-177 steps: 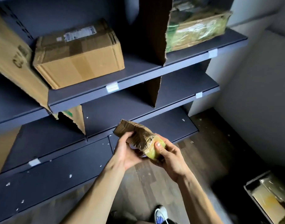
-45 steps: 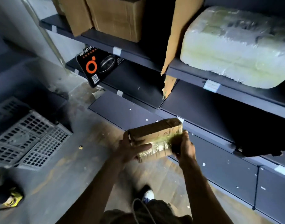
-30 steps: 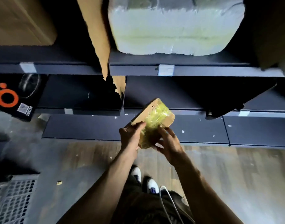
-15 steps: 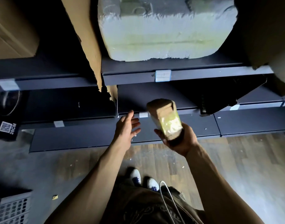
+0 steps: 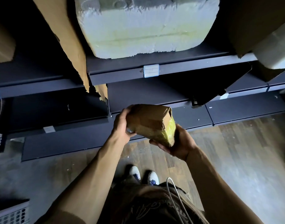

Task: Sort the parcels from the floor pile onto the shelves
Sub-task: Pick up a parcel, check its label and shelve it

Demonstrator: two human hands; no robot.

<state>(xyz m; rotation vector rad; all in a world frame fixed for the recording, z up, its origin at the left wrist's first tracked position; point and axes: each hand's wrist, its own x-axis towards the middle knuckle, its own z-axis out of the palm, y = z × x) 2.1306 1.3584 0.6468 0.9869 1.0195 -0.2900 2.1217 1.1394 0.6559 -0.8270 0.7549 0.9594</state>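
I hold a small brown cardboard parcel (image 5: 150, 122) wrapped in yellowish tape in front of the dark shelving. My left hand (image 5: 122, 126) grips its left end with the thumb over the top. My right hand (image 5: 179, 144) cups it from below at the taped right end. The parcel is tilted and hangs above the edge of the lowest shelf (image 5: 66, 143). Just behind it lies the dark middle shelf bay (image 5: 146, 92).
A big white foam-wrapped parcel (image 5: 145, 25) fills the upper shelf (image 5: 179, 68). Torn cardboard dividers (image 5: 66, 38) split the bays. A brown box (image 5: 1, 44) is at the left, another wrapped parcel (image 5: 274, 47) at the right. Wooden floor and my shoes (image 5: 144, 175) lie below.
My left hand, which was open beside the parcel, has closed on its left end. The parcel turned from upright to lying across both hands.
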